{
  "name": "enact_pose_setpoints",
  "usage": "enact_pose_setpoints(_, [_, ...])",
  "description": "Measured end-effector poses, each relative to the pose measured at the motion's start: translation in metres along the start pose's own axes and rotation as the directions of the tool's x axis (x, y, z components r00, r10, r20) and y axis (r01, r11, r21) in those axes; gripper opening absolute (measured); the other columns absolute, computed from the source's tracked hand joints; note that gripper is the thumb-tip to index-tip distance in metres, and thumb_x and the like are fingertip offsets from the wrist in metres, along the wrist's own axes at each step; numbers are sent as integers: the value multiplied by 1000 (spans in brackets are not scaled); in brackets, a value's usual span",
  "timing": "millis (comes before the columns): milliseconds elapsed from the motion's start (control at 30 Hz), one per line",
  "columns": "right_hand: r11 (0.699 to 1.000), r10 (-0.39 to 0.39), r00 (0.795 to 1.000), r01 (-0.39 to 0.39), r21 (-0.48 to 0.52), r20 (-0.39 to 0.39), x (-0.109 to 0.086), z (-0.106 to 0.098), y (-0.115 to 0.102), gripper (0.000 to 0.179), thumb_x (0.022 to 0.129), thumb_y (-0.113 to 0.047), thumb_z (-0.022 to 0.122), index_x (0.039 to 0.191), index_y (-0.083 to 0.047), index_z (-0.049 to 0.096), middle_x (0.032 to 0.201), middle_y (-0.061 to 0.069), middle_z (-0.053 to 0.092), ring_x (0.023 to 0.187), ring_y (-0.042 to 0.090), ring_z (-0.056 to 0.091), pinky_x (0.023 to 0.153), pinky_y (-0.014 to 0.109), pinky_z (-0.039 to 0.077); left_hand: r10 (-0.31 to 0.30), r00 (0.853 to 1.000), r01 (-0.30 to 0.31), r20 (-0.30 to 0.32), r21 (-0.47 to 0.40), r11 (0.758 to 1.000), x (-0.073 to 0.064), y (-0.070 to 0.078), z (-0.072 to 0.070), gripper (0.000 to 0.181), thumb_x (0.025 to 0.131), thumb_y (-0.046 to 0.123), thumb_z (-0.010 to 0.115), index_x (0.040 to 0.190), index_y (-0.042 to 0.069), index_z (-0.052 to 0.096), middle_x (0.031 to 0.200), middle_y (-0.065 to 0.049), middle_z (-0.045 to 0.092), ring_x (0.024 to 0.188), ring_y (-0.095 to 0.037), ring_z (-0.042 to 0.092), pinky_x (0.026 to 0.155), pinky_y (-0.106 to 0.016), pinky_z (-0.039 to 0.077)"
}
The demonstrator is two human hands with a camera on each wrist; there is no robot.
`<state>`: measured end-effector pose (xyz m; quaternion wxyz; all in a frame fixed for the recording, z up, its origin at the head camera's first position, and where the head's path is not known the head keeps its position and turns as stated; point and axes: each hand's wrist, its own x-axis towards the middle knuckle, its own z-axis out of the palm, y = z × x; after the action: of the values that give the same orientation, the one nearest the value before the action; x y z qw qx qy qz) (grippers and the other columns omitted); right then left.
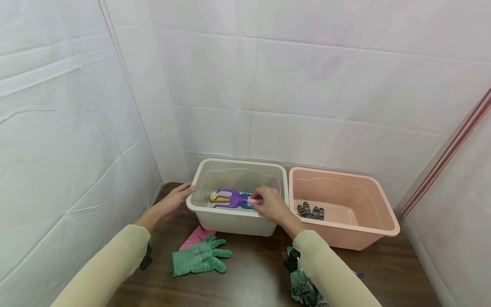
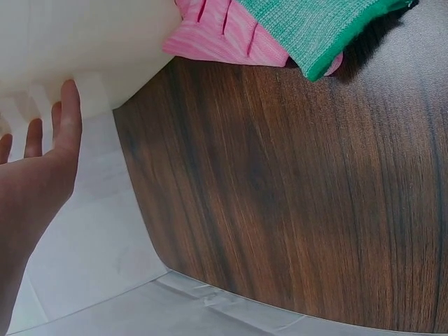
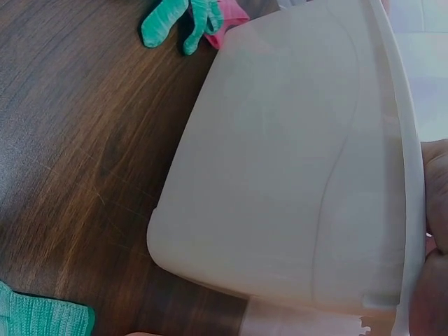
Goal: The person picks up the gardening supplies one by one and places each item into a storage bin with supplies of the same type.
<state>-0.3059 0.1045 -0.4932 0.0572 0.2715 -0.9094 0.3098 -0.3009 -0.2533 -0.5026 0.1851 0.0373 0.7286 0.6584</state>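
Observation:
My right hand point(image 1: 270, 204) pinches the pink-and-purple handle of a purple garden hand fork point(image 1: 231, 198) inside the off-white plastic bin point(image 1: 238, 215). The fork's prongs point left, over a yellow-handled item point(image 1: 219, 198) and a blue piece point(image 1: 245, 205) that it partly covers. At the bin's left rim, my left hand point(image 1: 174, 202) touches the corner; its fingers point(image 2: 68, 115) reach out fairly straight along the outer wall in the left wrist view. Only part of the right hand point(image 3: 435, 196) shows beyond the rim in the right wrist view, with the fork hidden there.
A peach bin point(image 1: 345, 232) stands right beside the off-white one, holding a dark striped glove point(image 1: 310, 212). On the wooden table lie a green glove point(image 1: 199, 256) over a pink glove point(image 1: 195, 237). More gloves point(image 1: 297, 279) lie partly under my right forearm. White sheeting encloses the table.

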Motion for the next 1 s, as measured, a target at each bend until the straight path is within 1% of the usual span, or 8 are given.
enact_pose_setpoints(333, [1000, 2, 1000, -2, 2, 8, -1, -1, -1, 13, 94, -16, 83, 101, -8, 76, 95, 2, 69, 84, 14, 63, 78, 31, 58, 2, 1000, -2, 10, 2, 1000, 2, 0, -1, 66, 117, 39, 40, 169, 5, 17, 167, -33, 25, 151, -53, 32, 112, -72, 39])
enact_pose_setpoints(367, [1000, -2, 1000, 2, -1, 6, 0, -1, 0, 14, 94, -16, 83, 102, -7, 76, 97, 3, 70, 86, 16, 64, 80, 33, 59, -1, 1000, 1, 8, -2, 1000, 2, 0, -1, 66, 116, 39, 40, 169, 6, 17, 167, -32, 26, 151, -53, 32, 112, -72, 38])
enact_pose_setpoints(467, [1000, -4, 1000, 4, -11, 8, 1, -1, 0, 25, 93, -18, 84, 112, -4, 76, 107, 8, 72, 99, 23, 68, 89, 40, 59, -5, 1000, 5, 4, -1, 1000, 2, 0, -1, 67, 116, 40, 40, 169, 5, 17, 167, -33, 26, 150, -53, 33, 113, -72, 37])
enact_pose_setpoints(533, [1000, -6, 1000, 6, -12, 10, 1, 0, 1, 34, 92, -20, 85, 120, -2, 74, 115, 12, 72, 108, 29, 68, 96, 45, 57, -7, 1000, 7, 3, 4, 1000, 2, 0, -1, 67, 116, 40, 40, 169, 5, 17, 167, -32, 27, 150, -52, 34, 113, -72, 37])
enact_pose_setpoints(600, [1000, -4, 1000, 4, -13, 13, 1, 1, 1, 40, 92, -21, 86, 124, -2, 72, 119, 13, 71, 114, 31, 66, 100, 48, 55, -7, 1000, 7, 0, 9, 1000, 1, 0, -1, 68, 116, 41, 40, 169, 5, 17, 166, -33, 27, 150, -52, 35, 112, -72, 37])
enact_pose_setpoints(733, [1000, -8, 1000, 8, -11, 17, 1, 3, 1, 43, 91, -24, 86, 126, -3, 72, 120, 13, 71, 114, 30, 66, 101, 47, 55, -11, 1000, 11, -3, 15, 1000, -2, 0, -2, 68, 116, 41, 39, 169, 5, 17, 166, -33, 28, 150, -53, 34, 112, -71, 39])
enact_pose_setpoints(800, [1000, -9, 1000, 9, -15, 18, 2, 3, 1, 43, 91, -25, 86, 126, -3, 71, 120, 11, 71, 115, 30, 66, 101, 46, 55, -16, 1000, 16, -5, 7, 1000, -3, 0, -2, 68, 116, 41, 40, 169, 5, 16, 166, -32, 27, 150, -52, 34, 112, -72, 38])
enact_pose_setpoints(1000, [1000, -18, 1000, 18, -17, 15, 3, 3, 2, 44, 91, -27, 86, 126, -4, 72, 120, 10, 71, 114, 29, 67, 100, 46, 55, -9, 1000, 10, -13, 9, 1000, -3, 1, -2, 68, 116, 41, 40, 169, 5, 18, 167, -32, 27, 150, -52, 34, 111, -70, 42])
